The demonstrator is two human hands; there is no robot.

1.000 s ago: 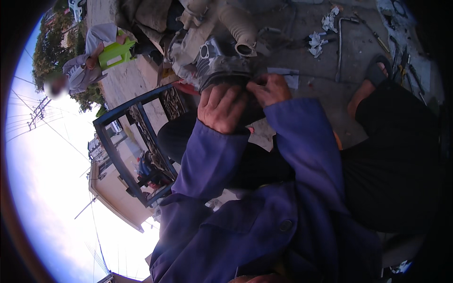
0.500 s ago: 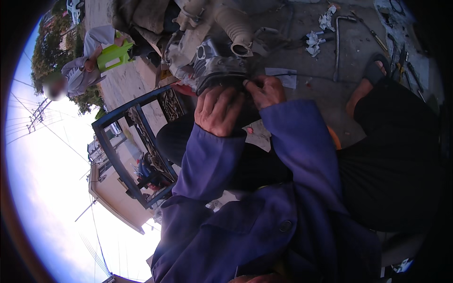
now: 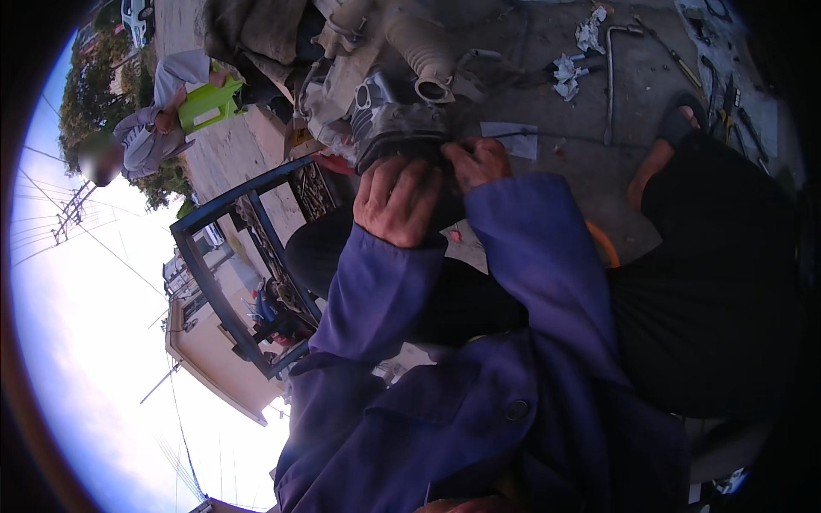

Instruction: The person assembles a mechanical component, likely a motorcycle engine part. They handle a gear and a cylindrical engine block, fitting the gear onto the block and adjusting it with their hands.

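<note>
A grey cast-metal engine part (image 3: 398, 120) with a dark lower edge sits in front of me. My left hand (image 3: 398, 201) lies against that dark edge, knuckles up and fingers curled over it, with the fingertips hidden. Just to its right, my right hand (image 3: 476, 162) is closed in a pinch at the part's right corner. What lies between its fingers is too small and dark to make out. A thin dark rod or cable (image 3: 590, 139) runs rightward from near that hand, across a white sheet (image 3: 510, 140) on the ground.
A ribbed hose (image 3: 421, 56) and other dusty engine parts lie beyond. At the right are an L-shaped wrench (image 3: 611, 85), crumpled foil (image 3: 566, 77), and several hand tools (image 3: 735, 120). A blue metal frame (image 3: 209, 282) stands left. Another person holds a green panel (image 3: 208, 104) farther off.
My right hand has shifted slightly up and left, its forearm with it. My left hand stays at the dark edge. The other person's green panel has turned a little.
</note>
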